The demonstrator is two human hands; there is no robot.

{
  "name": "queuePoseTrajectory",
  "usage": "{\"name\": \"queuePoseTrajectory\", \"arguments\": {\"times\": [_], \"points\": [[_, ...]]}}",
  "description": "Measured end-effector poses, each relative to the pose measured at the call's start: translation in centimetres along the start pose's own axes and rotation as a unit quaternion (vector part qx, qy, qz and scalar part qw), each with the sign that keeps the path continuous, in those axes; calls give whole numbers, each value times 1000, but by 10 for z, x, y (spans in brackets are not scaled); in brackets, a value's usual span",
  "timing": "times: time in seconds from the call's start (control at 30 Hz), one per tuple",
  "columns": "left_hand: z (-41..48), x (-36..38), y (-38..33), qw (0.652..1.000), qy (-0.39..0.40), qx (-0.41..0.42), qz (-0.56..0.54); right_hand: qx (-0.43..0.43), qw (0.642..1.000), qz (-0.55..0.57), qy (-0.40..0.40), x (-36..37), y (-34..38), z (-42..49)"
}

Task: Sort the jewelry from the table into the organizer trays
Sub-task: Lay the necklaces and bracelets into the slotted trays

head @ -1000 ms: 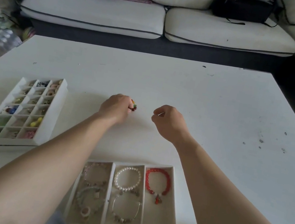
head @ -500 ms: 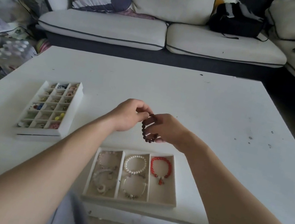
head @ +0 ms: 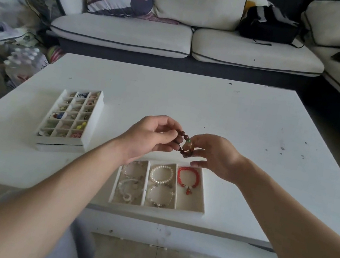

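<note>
A brown bead bracelet (head: 181, 142) with a small green bead hangs between my two hands above the white table (head: 223, 120). My left hand (head: 149, 137) pinches its left side and my right hand (head: 214, 156) grips its right side. Just below them lies a three-column bracelet tray (head: 200, 210) near the table's front edge. Its right column holds a red bead bracelet (head: 188, 177), its middle column a pearl bracelet (head: 161, 174) and a thin bangle, its left column pale bracelets. A small-compartment tray (head: 94, 124) with several beads and rings sits at the left.
A white sofa (head: 179, 42) with cushions and a black bag (head: 269, 25) runs behind the table and along the right. Bags and cloth clutter the floor at the left (head: 3, 49). My knees show under the table's front edge.
Both hands lifted the brown bracelet off the table and drew it toward me, above the bracelet tray. The camera pulled back and tilted up.
</note>
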State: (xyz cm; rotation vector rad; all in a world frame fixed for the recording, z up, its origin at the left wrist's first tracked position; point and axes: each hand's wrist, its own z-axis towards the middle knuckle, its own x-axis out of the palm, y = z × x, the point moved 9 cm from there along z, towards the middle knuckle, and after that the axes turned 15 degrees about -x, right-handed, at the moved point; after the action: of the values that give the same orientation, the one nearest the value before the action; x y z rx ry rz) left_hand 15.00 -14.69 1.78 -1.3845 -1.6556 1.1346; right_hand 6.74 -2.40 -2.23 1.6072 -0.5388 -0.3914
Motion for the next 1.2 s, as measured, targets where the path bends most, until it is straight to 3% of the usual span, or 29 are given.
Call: {"name": "queuePoseTrajectory", "arguments": {"times": [0.1, 0.23, 0.47, 0.77, 0.97, 1.2], "points": [[-3, 9, -3, 999, 32, 17, 21, 26, 999, 45, 6, -1, -5, -4], [0, 16, -5, 998, 51, 23, 36, 55, 995, 32, 77, 8, -10, -8], [8, 30, -4, 995, 104, -4, 4, 31, 992, -26, 118, 4, -8, -8], [29, 26, 35, 985, -33, -92, 141, 73, 976, -192, 65, -28, -26, -11], [38, 42, 56, 965, -3, -130, 227, 98, 965, -225, 94, -26, -35, -17], [40, 49, 64, 922, -40, -110, 369, 112, 942, -288, 134, -20, -46, -21]]}}
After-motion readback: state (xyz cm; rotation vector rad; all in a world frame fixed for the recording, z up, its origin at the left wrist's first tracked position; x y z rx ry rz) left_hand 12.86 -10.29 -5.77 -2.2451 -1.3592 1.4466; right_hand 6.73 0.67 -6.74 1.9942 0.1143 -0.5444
